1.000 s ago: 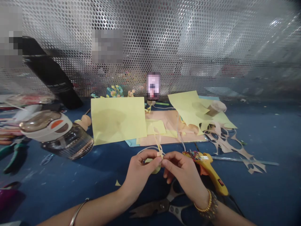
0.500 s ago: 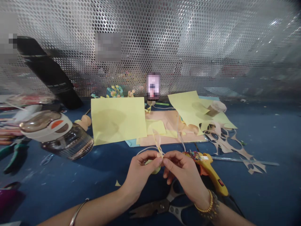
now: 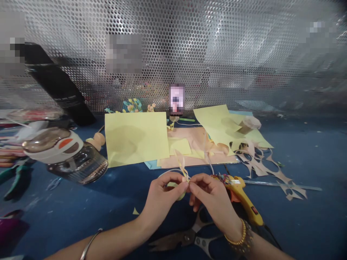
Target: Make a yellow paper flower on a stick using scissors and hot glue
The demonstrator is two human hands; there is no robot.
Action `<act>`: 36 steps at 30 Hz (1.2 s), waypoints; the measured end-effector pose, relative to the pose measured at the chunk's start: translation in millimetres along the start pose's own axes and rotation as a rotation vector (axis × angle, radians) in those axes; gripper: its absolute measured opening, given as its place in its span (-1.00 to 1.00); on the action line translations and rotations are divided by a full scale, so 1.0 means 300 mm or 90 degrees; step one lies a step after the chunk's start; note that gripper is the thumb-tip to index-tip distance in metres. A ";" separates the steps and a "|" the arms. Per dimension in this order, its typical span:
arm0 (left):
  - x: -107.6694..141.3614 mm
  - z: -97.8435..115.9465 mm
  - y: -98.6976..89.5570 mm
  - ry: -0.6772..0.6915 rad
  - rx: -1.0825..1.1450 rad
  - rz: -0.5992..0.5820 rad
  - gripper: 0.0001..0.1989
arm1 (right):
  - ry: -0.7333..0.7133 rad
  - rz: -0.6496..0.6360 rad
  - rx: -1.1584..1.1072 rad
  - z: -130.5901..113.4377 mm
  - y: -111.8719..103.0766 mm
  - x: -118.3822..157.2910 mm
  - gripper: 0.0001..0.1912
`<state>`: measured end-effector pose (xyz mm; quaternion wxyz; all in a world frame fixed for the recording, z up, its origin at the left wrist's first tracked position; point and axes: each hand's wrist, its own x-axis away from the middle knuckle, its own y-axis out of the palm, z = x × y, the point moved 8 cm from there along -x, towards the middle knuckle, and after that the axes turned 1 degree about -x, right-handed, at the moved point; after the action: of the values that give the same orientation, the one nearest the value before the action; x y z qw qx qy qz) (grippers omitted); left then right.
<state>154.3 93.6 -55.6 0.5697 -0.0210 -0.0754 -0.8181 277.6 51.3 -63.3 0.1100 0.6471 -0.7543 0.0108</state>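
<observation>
My left hand and my right hand meet at the middle of the blue table. Thumb and forefinger of each are pinched at the base of a small cream-yellow paper piece, whose thin strips rise above the fingertips. Its lower end is hidden by the fingers. A yellow-green paper scrap shows partly behind my left thumb. Below the hands lie scissors, partly covered by my right hand and forearm. Just right of my right hand rests a yellow glue gun with a clear glue stick sticking out.
Yellow paper sheets lie behind the hands, over peach paper. At left stand a glass jar and green-handled pliers. A phone leans against the perforated metal panel. Cut-out paper scraps lie at right.
The paper piece has dipped and turned very slightly between my fingertips. Both hands stay pinched in almost the same place.
</observation>
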 end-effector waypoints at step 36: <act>-0.029 0.003 -0.056 -0.038 -0.038 0.070 -0.81 | 0.098 0.042 0.763 0.071 -0.569 0.147 -0.56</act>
<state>141.7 107.6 -57.5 0.6105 -0.0670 -0.0666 -0.7864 435.4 -22.8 -97.6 -0.2200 0.5698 -0.6264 0.4843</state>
